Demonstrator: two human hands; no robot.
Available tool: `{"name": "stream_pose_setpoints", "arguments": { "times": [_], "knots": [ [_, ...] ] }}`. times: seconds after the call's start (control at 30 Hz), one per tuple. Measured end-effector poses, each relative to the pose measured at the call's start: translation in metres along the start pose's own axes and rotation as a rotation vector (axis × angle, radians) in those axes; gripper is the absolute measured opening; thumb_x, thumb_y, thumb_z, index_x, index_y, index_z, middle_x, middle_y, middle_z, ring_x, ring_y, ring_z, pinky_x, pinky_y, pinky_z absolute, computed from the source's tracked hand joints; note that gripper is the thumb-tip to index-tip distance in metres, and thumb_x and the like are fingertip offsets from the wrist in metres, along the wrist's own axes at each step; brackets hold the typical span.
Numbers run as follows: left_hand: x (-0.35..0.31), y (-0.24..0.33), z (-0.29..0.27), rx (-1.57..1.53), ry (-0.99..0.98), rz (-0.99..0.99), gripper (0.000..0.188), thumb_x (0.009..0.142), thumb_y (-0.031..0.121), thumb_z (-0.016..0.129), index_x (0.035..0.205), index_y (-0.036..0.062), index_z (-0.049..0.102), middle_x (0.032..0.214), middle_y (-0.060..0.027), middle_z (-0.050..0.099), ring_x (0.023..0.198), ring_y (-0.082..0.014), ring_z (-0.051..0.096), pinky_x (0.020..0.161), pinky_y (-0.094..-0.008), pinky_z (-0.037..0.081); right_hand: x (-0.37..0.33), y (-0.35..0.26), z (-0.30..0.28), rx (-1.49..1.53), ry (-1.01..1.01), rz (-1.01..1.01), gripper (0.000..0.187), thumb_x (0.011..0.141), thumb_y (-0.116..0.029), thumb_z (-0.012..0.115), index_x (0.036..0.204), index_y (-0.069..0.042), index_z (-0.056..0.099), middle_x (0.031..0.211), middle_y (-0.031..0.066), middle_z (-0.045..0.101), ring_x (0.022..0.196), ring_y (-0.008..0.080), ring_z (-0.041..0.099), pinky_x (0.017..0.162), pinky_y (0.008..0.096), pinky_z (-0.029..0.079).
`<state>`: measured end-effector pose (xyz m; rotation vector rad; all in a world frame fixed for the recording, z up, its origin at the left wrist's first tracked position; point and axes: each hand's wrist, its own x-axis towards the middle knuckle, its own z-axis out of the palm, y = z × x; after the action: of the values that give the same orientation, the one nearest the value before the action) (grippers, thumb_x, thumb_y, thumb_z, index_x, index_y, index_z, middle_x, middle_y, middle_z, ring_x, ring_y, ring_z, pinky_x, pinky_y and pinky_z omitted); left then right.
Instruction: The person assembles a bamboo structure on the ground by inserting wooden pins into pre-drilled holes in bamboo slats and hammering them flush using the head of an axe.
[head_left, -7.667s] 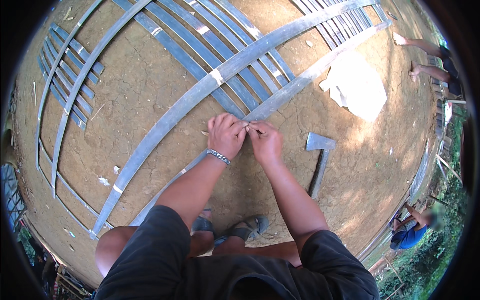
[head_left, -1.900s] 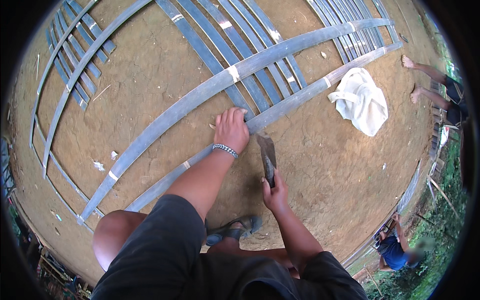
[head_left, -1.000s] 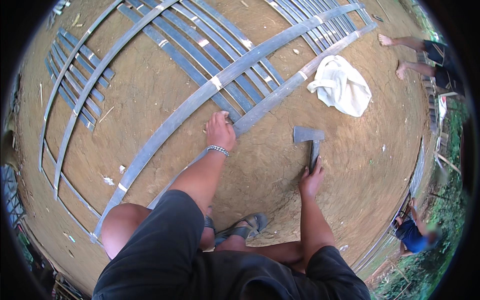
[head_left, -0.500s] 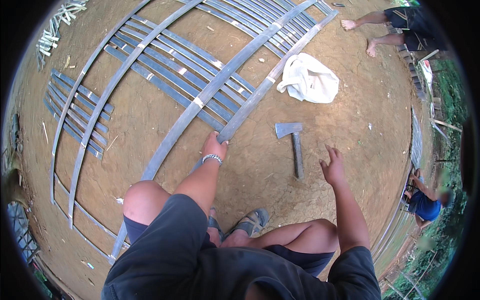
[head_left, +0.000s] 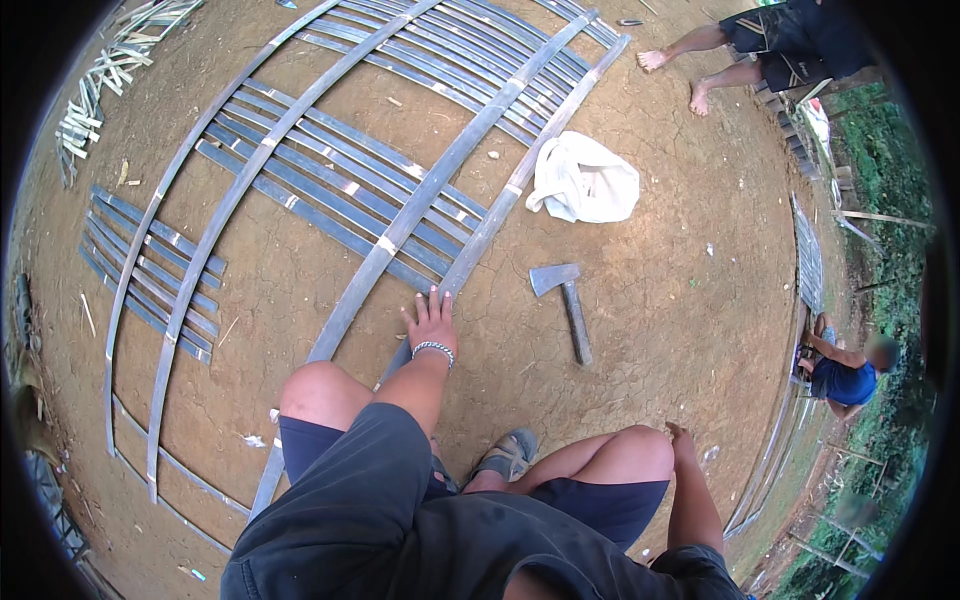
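My left hand (head_left: 431,322), with a bracelet at the wrist, lies with fingers spread over the near end of a long grey-brown bamboo slat (head_left: 485,232). This slat is the rightmost long piece of a lattice, where several shorter dark slats (head_left: 330,205) run crosswise under the long ones. Beside my right knee is my right hand (head_left: 683,440), lowered; the knee hides part of it and its fingers are hard to make out. A hatchet (head_left: 574,315) with a metal head and dark handle lies on the dirt to the right of my left hand.
A white sack (head_left: 610,190) lies against the lattice's right edge. Someone's bare feet (head_left: 675,75) stand at the upper right. Another person in a blue shirt (head_left: 845,382) crouches far right, by more long strips (head_left: 765,460). Light split pieces (head_left: 105,85) are heaped at the upper left.
My left hand has gone from gripping the slat's end to lying spread over it. My right hand has dropped from the raised position toward my right knee. The view has shifted slightly.
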<state>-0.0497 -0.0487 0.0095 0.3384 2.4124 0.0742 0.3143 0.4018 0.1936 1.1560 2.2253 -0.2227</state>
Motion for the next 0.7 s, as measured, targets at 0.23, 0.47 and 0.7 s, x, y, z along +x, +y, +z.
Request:
{"name": "stream_pose_setpoints", "arguments": {
  "times": [0.23,0.47,0.7],
  "knots": [
    [0.000,0.022,-0.024,-0.191,-0.181,-0.118,0.099,0.090,0.030,0.064,0.166,0.0147,0.002,0.173,-0.0093,-0.007,0.159,-0.0353,0.000,0.123,-0.0644,0.007,-0.011,0.026,-0.008,0.302,-0.033,0.041,0.061,0.083,-0.022,0.081,0.140,-0.015,0.061,0.126,0.0220,0.063,0.111,0.0360,0.066,0.095,0.0424,0.054],
    [-0.001,-0.003,-0.016,-0.066,-0.131,0.015,0.098,0.089,0.024,0.063,0.166,0.0140,0.003,0.173,-0.0104,-0.006,0.159,-0.0353,0.000,0.123,-0.0643,0.007,0.029,-0.101,-0.059,-0.006,0.008,-0.332,0.059,0.085,-0.021,0.080,0.140,-0.011,0.059,0.121,0.0208,0.064,0.104,0.0337,0.067,0.092,0.0424,0.055],
    [-0.013,-0.008,-0.041,-0.051,-0.169,0.059,0.101,0.089,0.037,0.069,0.166,0.0143,0.007,0.173,-0.0106,-0.001,0.159,-0.0349,0.004,0.123,-0.0647,0.009,0.151,-0.230,-0.029,-0.030,-0.114,-0.520,0.060,0.089,-0.025,0.075,0.143,-0.009,0.055,0.127,0.0221,0.063,0.110,0.0349,0.066,0.096,0.0430,0.054]
  ]
}}
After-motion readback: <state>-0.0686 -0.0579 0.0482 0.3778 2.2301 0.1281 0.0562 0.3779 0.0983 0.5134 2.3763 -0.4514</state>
